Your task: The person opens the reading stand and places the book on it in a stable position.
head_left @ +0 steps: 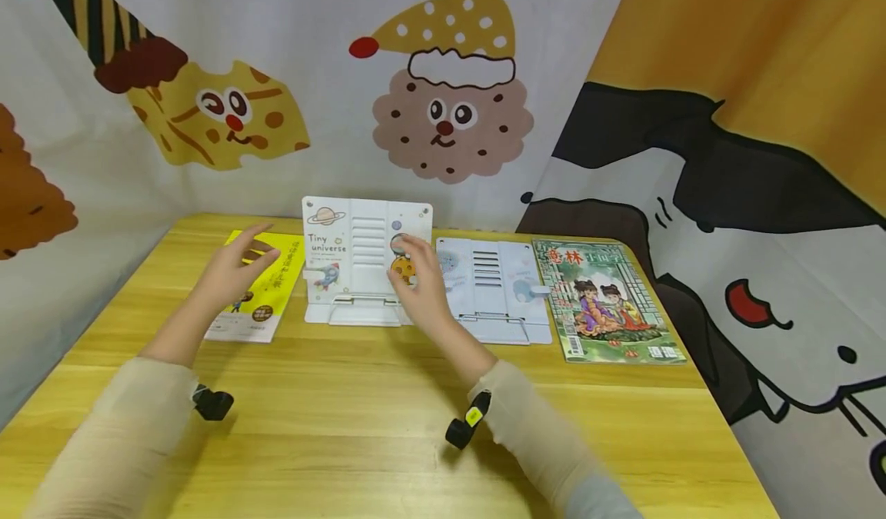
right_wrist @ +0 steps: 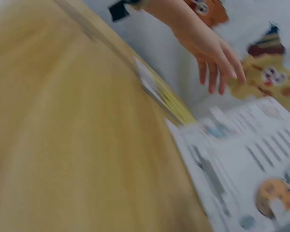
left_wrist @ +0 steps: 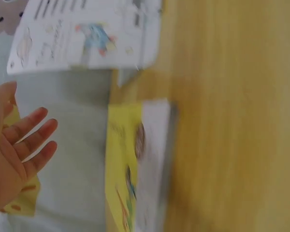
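A white book stand (head_left: 328, 234) with a planet, a rocket and "Tiny universe" printed on it stands propped up at the back of the table. My right hand (head_left: 424, 284) is in front of its right side, fingers bent and apart from the thumb, overlapping the orange planet print. Over the yellow-and-white book (head_left: 285, 273) hovers my left hand (head_left: 242, 269), its fingers spread and nothing in them. In the left wrist view the left palm (left_wrist: 9, 159) shows bare. The right wrist view leaves the right hand almost wholly out of frame.
Right of the upright stand, a second white book stand (head_left: 487, 296) leans lower. A green illustrated magazine (head_left: 609, 304) lies flat near the table's right edge. Behind the wooden table (head_left: 332, 434) hangs a curtain (head_left: 332, 96) with cartoon prints.
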The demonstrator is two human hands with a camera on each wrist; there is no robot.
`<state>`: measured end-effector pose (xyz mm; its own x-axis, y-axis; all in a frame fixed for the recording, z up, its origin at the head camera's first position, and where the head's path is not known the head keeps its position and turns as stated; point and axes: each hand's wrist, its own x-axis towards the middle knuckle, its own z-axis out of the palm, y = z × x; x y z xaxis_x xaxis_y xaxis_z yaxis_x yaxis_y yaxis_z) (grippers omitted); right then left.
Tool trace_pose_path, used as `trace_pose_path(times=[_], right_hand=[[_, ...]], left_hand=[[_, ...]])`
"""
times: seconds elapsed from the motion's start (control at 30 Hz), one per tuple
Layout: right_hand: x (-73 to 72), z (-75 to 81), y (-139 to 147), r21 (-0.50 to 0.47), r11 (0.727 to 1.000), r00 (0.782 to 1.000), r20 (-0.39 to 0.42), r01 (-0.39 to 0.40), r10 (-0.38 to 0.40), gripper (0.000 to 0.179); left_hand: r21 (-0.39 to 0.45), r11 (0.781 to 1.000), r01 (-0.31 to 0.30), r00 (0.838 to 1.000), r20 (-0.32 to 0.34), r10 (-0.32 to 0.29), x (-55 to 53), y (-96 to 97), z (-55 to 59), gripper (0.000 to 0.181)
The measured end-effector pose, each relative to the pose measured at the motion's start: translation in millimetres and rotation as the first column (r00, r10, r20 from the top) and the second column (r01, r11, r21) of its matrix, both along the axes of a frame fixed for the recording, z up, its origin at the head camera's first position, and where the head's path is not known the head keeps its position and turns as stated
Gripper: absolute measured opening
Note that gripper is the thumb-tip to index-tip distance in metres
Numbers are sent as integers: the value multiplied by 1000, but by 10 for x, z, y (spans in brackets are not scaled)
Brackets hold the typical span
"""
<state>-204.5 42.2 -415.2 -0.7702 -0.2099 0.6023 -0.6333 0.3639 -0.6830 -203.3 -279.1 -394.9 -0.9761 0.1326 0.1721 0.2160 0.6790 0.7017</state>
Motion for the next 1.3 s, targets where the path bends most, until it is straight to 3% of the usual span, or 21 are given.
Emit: trace_pose_path(times=[0.17,0.33,0.47,0.67,0.8,1.07,1.3], right_hand=[[208,-127,-282,-17,996,996,4,-84,84,38],[379,-230,-576,-48,981,964,180,-189,195,36],[463,-295,-799,-89,966,898,356,-241,257,35],[516,-475,-1053,-154,962,765,582,-227,274,32],[537,-535,-1199,-145,970,715,655,-195,242,34],[587,-504,-1451,-112,974,677,703,-197,218,44],[579,-458,-1581,-109,975,637,742,-193,209,56]], left_hand=[[-41,999,-12,999,31,13,130,-273,-42,62],[-73,997,-11,999,36,13,230,-538,-86,61],[-109,994,-2,997,75,11,260,-764,-166,61],[-184,983,-22,989,142,49,286,-1011,-267,62],[-213,976,-51,979,180,91,288,-1124,-314,67],[-224,966,-133,955,233,185,288,-1257,-431,77],[-171,980,-99,957,255,141,263,-1222,-505,76]])
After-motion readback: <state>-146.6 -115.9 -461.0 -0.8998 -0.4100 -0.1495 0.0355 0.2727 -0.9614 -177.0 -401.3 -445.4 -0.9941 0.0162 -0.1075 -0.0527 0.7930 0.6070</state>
